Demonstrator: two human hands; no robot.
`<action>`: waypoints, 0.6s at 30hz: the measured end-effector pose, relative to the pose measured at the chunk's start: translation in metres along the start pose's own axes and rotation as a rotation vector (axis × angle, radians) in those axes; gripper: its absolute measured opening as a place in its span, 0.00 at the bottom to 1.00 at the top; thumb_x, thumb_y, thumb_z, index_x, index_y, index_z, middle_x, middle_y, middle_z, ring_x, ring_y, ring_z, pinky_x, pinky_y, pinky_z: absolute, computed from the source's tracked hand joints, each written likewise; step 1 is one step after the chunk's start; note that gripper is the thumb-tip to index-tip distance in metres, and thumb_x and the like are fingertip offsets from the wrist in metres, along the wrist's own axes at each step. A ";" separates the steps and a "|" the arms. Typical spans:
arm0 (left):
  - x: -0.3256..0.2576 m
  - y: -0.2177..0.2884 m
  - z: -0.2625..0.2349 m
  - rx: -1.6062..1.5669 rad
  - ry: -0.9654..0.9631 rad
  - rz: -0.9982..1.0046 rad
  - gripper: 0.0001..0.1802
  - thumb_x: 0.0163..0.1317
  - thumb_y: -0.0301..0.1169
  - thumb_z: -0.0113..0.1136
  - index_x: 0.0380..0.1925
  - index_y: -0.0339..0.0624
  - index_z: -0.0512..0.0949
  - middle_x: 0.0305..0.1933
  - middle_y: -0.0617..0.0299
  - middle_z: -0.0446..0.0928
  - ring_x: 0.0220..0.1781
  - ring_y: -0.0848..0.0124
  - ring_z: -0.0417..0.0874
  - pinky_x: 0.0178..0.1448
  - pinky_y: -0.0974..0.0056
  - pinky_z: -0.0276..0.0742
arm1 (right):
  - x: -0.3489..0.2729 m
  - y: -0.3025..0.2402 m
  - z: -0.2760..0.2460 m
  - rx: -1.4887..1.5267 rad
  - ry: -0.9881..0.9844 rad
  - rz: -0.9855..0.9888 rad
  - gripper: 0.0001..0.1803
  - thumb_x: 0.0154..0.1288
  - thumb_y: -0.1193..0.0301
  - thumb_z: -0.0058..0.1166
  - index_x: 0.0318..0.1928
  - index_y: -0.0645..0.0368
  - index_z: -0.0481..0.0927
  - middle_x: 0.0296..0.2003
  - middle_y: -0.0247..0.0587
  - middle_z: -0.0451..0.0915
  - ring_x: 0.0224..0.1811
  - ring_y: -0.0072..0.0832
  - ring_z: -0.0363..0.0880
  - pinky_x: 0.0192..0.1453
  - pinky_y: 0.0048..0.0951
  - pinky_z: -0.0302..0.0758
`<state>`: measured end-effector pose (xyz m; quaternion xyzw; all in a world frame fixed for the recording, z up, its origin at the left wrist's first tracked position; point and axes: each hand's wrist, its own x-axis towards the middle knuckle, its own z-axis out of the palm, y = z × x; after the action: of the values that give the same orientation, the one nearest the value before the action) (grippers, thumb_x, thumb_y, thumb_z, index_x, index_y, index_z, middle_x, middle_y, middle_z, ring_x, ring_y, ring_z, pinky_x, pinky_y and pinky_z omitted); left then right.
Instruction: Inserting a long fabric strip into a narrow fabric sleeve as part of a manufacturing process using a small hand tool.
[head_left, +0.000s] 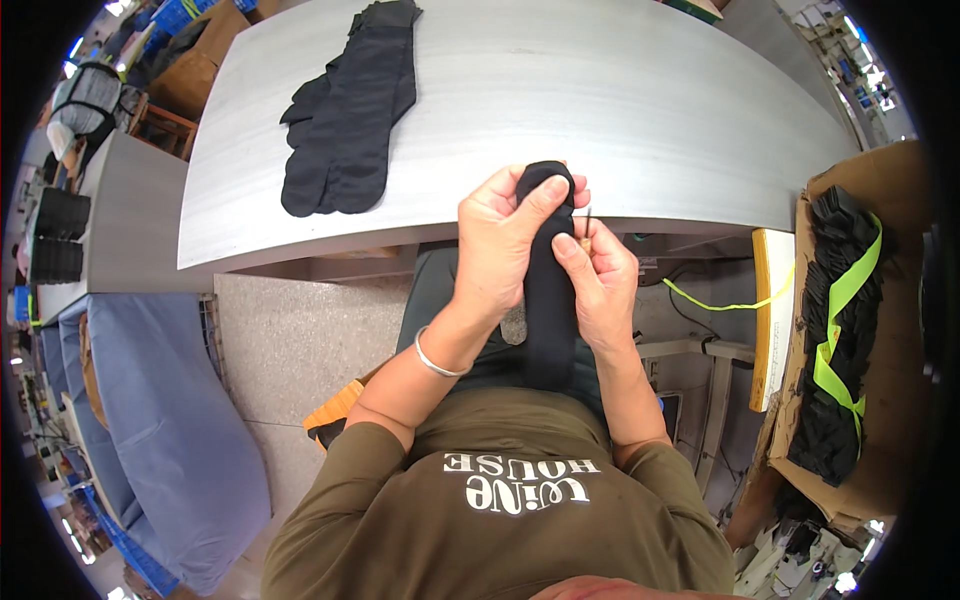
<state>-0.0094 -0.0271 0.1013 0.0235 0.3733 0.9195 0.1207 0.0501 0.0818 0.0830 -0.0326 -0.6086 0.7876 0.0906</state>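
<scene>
A long black sock (550,310) hangs from my fingers over my lap, its rounded end uppermost at the table's near edge. My left hand (500,235) is closed on that end, thumb pressed on the fabric and fingers behind it. Just below, my right hand (602,285) pinches the sock's side with the thumb. A small tool (588,228) with a thin dark metal tip pointing up also sits in my right hand; its handle is mostly hidden by the fingers. Farther left on the table lies a pile of black socks (350,120), rounded ends toward me.
The pale grey table (620,110) curves across ahead. At right stands a cardboard box (890,380) with black bundled fabric and a neon yellow strip (840,320). Blue cloth (180,420) covers something at left. Beyond it, another person (85,110) is near a grey table.
</scene>
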 end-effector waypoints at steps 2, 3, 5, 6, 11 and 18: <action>-0.007 -0.006 0.000 0.025 0.029 0.024 0.12 0.64 0.27 0.66 0.44 0.32 0.78 0.41 0.51 0.84 0.35 0.73 0.85 0.39 0.68 0.85 | -0.002 -0.008 0.002 -0.117 0.011 -0.036 0.09 0.71 0.73 0.58 0.45 0.67 0.81 0.31 0.25 0.79 0.31 0.10 0.70 0.35 0.14 0.69; -0.010 -0.006 0.002 0.023 0.026 0.024 0.12 0.64 0.27 0.66 0.44 0.32 0.78 0.41 0.51 0.84 0.35 0.73 0.85 0.39 0.68 0.85 | -0.005 -0.009 0.002 -0.119 0.012 -0.039 0.09 0.71 0.73 0.58 0.45 0.67 0.81 0.31 0.25 0.79 0.31 0.10 0.70 0.35 0.14 0.69; -0.016 -0.006 0.004 0.025 0.037 -0.047 0.08 0.64 0.26 0.66 0.38 0.31 0.79 0.37 0.54 0.84 0.34 0.75 0.84 0.40 0.70 0.83 | -0.010 -0.005 0.001 -0.266 0.098 -0.094 0.09 0.71 0.72 0.58 0.43 0.67 0.81 0.29 0.24 0.78 0.30 0.10 0.68 0.34 0.15 0.66; -0.019 -0.007 0.005 0.023 0.036 -0.045 0.08 0.64 0.26 0.66 0.38 0.31 0.79 0.37 0.54 0.84 0.34 0.75 0.84 0.40 0.70 0.83 | -0.011 -0.002 0.001 -0.267 0.097 -0.096 0.09 0.71 0.72 0.58 0.43 0.67 0.81 0.29 0.24 0.78 0.30 0.10 0.68 0.34 0.15 0.66; -0.026 -0.017 0.004 0.104 0.006 0.009 0.09 0.64 0.23 0.65 0.42 0.30 0.79 0.39 0.57 0.84 0.39 0.76 0.83 0.47 0.71 0.81 | -0.010 0.012 -0.001 -0.250 0.141 -0.174 0.08 0.72 0.73 0.56 0.36 0.65 0.78 0.27 0.22 0.72 0.29 0.10 0.63 0.31 0.16 0.62; -0.026 -0.026 -0.002 0.184 0.091 0.082 0.15 0.65 0.25 0.64 0.50 0.31 0.79 0.41 0.57 0.84 0.41 0.78 0.83 0.50 0.71 0.80 | -0.005 0.022 -0.002 -0.179 0.137 -0.113 0.10 0.73 0.73 0.55 0.32 0.63 0.75 0.26 0.21 0.70 0.29 0.10 0.61 0.31 0.16 0.60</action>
<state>0.0206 -0.0165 0.0826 0.0079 0.4599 0.8857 0.0630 0.0535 0.0777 0.0604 -0.0600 -0.6698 0.7196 0.1732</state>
